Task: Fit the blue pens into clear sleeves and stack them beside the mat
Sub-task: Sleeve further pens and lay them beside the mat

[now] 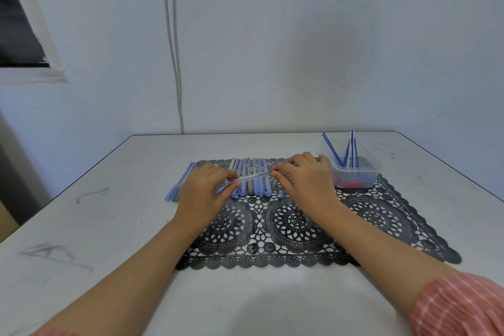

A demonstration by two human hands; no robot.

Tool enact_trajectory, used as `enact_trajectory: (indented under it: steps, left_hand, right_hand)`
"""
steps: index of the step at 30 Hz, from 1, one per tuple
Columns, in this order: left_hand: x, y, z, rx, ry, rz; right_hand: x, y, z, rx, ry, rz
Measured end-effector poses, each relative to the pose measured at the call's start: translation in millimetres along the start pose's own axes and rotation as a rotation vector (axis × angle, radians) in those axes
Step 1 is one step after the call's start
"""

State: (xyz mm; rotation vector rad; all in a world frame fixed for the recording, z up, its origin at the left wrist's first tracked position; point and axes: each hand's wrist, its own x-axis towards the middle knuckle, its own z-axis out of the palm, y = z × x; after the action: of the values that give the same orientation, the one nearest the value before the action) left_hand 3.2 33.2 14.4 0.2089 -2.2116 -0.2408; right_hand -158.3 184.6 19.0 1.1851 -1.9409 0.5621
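Note:
A black lace mat (pixel 300 224) lies on the white table. Both hands are over its far left part. My left hand (pixel 203 191) pinches one end of a clear sleeve (pixel 251 178) that runs across to my right hand (pixel 302 174), whose fingertips pinch its other end. Whether a blue pen is inside the sleeve I cannot tell. Under the sleeve, a row of several pale blue and clear sleeves (pixel 252 174) lies side by side on the mat. A small pile of sleeved pens (pixel 180 185) rests at the mat's left edge, partly on the table.
A clear plastic tub (pixel 351 174) stands on the mat's far right corner with several thin blue pens (pixel 347 153) leaning in it and something red at its bottom. The white table (pixel 109 213) meets a white wall behind. A cable runs down the wall.

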Motion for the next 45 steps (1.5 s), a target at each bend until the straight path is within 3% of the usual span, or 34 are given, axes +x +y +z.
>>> enact_trajectory:
  steps: [17, 33, 45]
  left_hand:
    - [0.2, 0.7, -0.4, -0.015, -0.004, 0.004]
    - [-0.5, 1.1, 0.9, -0.043, -0.001, 0.005]
    - [-0.8, 3.5, -0.3, -0.09, -0.017, -0.007]
  right_hand:
    - [0.5, -0.3, -4.3, 0.06, 0.053, -0.104]
    - [-2.0, -3.5, -3.4, 0.264, -0.04, -0.281]
    - [-2.5, -7.8, -6.5, 0.444, -0.091, -0.257]
